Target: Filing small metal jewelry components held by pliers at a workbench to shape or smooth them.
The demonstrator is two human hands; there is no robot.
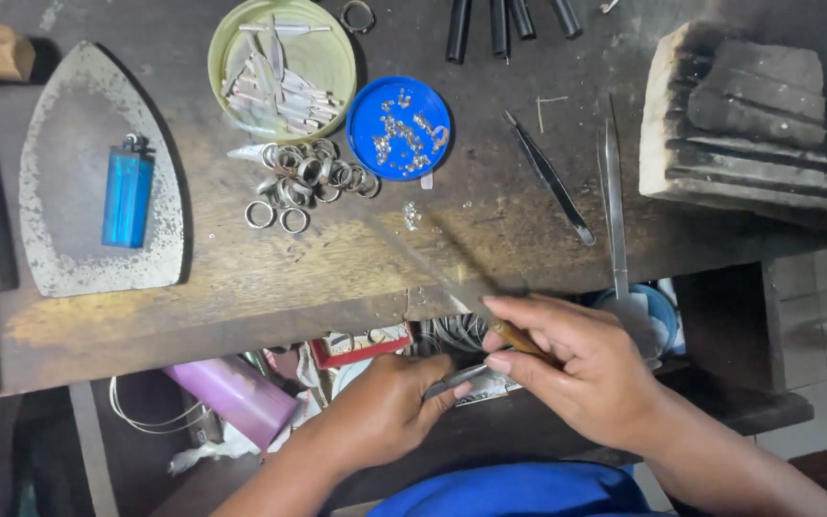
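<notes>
My left hand [390, 407] sits below the bench edge, its fingers closed on a small thin metal piece [458, 376]. My right hand [576, 369] grips the wooden handle of a slim file [519, 337]; its blurred blade runs up and left over the wooden bench [270, 278]. Both hands meet just in front of the bench edge. A heap of silver rings [308, 182] lies on the bench farther back.
A green dish [282, 67] holds metal strips, and a blue lid [399, 127] holds small silver bits. Tweezers [549, 178] and a steel tool [614, 206] lie to the right, by a charred block [758, 124]. A blue lighter [127, 194] rests on an iron-shaped plate [59, 244].
</notes>
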